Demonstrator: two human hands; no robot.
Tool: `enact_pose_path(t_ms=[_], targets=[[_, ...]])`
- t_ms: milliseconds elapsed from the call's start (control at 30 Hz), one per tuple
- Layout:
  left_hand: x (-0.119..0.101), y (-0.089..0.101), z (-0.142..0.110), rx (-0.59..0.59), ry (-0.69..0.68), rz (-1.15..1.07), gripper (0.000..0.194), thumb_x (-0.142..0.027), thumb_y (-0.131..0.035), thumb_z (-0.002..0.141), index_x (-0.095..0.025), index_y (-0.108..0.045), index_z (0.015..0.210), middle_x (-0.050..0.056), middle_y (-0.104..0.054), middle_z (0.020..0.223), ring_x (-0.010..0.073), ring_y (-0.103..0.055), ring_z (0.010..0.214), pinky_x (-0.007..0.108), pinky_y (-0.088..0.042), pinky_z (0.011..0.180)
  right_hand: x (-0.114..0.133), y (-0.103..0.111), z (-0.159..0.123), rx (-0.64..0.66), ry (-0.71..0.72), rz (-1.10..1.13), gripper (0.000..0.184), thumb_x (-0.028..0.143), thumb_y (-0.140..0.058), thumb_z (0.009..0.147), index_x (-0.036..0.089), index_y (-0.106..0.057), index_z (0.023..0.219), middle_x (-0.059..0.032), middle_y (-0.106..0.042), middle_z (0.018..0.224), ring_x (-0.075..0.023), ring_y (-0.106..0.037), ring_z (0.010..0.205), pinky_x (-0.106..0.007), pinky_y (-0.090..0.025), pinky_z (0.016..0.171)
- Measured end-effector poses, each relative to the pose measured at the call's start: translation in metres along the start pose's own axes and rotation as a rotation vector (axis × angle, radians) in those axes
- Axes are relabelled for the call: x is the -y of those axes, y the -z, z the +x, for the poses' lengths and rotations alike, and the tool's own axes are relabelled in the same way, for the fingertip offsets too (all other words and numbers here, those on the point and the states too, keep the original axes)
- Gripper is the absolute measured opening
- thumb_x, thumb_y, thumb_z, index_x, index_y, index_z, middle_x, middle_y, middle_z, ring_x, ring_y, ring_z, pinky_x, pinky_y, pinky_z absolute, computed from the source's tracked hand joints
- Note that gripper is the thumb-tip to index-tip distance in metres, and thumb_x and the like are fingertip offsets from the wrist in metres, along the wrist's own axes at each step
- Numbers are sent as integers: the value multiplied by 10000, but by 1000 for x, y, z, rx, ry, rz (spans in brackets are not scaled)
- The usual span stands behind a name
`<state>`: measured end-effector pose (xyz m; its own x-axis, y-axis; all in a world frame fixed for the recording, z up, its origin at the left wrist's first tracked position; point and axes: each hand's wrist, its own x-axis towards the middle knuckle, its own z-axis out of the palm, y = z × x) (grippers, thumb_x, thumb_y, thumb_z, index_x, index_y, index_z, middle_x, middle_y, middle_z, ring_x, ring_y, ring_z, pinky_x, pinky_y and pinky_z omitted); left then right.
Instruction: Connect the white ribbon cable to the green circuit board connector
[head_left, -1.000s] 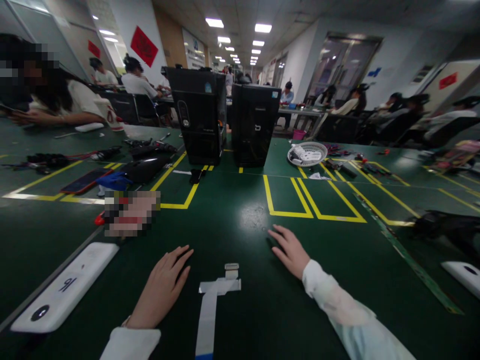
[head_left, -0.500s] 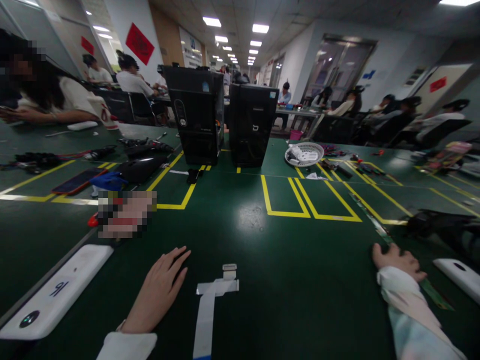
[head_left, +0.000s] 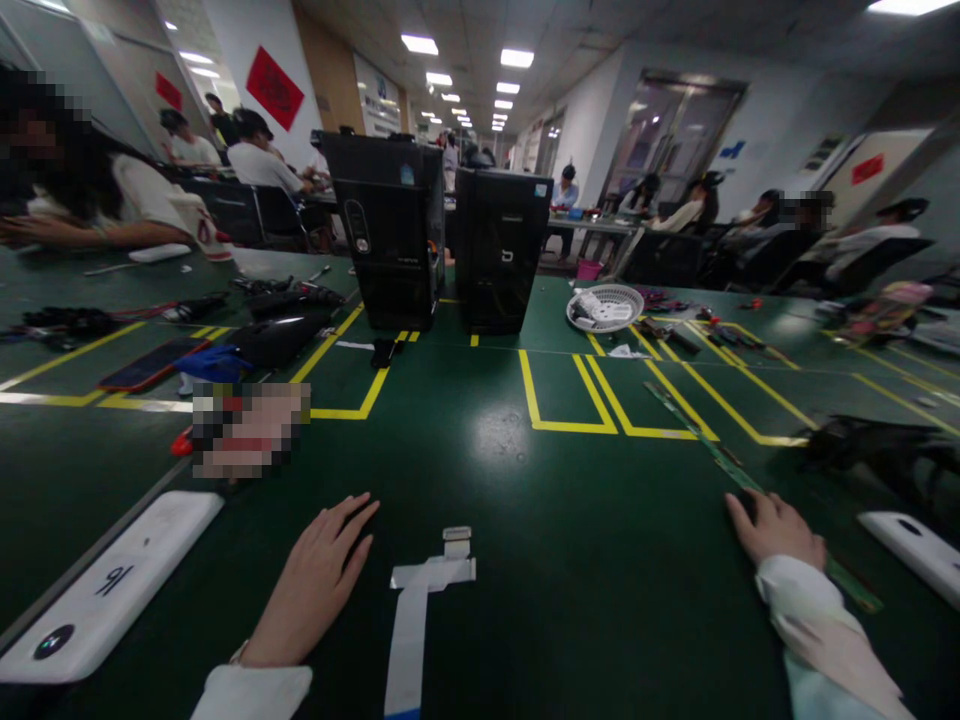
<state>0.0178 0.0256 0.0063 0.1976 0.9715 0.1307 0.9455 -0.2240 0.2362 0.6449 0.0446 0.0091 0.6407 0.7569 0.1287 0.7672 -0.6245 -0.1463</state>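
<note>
My left hand [head_left: 320, 570] lies palm down on the green table, fingers stretched out, holding nothing. Just right of it is a white flat ribbon cable [head_left: 409, 635] with a connector [head_left: 457, 541] at its far end and a crosswise strip. At the right, my right hand [head_left: 776, 530] is closed over the middle of a long, narrow green circuit board strip [head_left: 724, 460]. The strip sticks out beyond the hand at both ends and slants away to the left. Its middle and some of my fingertips are hidden under the hand.
A white elongated device [head_left: 109, 590] lies at left, and a similar white one [head_left: 915, 550] at far right. Two black computer towers [head_left: 386, 235] stand at the back. A white basket [head_left: 605, 308] sits behind yellow tape outlines [head_left: 574, 427]. A person [head_left: 112, 200] sits at the left edge.
My right hand has moved right from the middle of the table onto the circuit board strip. The strip has shifted left and turned slightly with it. My left hand stays in place.
</note>
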Motion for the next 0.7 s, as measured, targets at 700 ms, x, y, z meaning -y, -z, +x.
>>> enact_pose_path(t_ms=[700], targets=[[-1,3,-1,31,33,-9,506,-438,-376,921,-254,-466,1384,75,-438,1473,303,-409,1339,555,-355,1069,-79,-5,-62,-162,-3,-149,831,603,-134,840,75,-496,1369,-319,-476,1309,-400,-528,1158,-521,-430,854]])
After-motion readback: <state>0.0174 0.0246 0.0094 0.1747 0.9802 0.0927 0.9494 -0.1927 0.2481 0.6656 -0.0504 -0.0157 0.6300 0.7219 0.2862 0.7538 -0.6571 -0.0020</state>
